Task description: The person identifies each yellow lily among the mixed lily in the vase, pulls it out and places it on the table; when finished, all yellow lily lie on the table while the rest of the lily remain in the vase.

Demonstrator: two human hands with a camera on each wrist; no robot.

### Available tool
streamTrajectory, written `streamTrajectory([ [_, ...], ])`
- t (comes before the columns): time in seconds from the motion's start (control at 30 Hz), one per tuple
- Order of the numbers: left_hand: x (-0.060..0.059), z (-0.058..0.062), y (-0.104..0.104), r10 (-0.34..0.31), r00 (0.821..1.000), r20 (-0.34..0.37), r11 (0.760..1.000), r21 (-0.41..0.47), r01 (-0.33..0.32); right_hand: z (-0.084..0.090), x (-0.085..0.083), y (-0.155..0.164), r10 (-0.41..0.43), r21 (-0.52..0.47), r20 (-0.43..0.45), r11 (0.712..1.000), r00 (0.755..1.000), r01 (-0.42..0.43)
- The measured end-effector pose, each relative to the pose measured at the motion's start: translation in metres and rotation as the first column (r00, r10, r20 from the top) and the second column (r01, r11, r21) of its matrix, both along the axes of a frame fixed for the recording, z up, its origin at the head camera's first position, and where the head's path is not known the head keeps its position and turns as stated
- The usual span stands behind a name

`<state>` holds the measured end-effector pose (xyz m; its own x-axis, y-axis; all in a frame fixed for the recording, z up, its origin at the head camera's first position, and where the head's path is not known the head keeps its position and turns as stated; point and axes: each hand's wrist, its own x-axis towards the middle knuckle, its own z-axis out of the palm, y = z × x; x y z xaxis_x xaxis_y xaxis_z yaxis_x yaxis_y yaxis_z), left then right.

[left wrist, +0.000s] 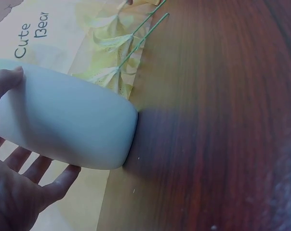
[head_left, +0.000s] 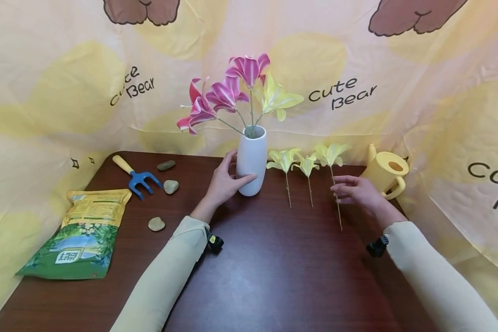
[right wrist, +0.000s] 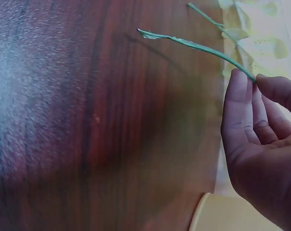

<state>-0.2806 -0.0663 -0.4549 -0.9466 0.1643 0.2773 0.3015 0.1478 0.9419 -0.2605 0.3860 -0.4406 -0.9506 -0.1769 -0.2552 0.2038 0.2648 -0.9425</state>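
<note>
Dark wooden table [head_left: 274, 276] against a yellow bear-print backdrop; left hand [head_left: 224, 184] curls around a white vase [head_left: 251, 159] of lilies near the far edge, right hand [head_left: 358, 191] pinches a yellow lily stem [head_left: 336, 198] beside a yellow watering can [head_left: 386, 173]

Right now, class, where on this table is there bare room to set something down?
Bare wood spreads along the near table edge, between both sleeves. Crowded: around the vase and loose yellow flowers at the back, and the soil bag, stones and rake at left.
</note>
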Motion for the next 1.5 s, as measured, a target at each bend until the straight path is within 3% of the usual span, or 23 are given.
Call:
streamTrajectory([
  [0.47, 0.001, -0.002, 0.004, -0.01, 1.0, -0.017, 1.0, -0.018, 0.01, -0.014, 0.005, 0.004, 0.008, -0.031, 0.066, 0.999, 0.998, -0.006],
  [0.83, 0.003, -0.006, 0.012, 0.094, 0.993, -0.072, 0.985, -0.141, -0.104, -0.007, 0.004, 0.001, -0.033, -0.007, 0.049, 0.999, 0.998, 0.033],
  [1.07, 0.003, -0.007, 0.012, 0.101, 0.992, -0.072, 0.983, -0.148, -0.111, -0.004, 0.004, -0.005, -0.035, 0.058, 0.052, 0.998, 0.998, 0.032],
  [1.5, 0.003, -0.005, 0.012, 0.103, 0.993, -0.06, 0.986, -0.127, -0.11, 0.0, 0.005, -0.019, -0.065, 0.076, 0.041, 0.995, 0.997, 0.062],
])
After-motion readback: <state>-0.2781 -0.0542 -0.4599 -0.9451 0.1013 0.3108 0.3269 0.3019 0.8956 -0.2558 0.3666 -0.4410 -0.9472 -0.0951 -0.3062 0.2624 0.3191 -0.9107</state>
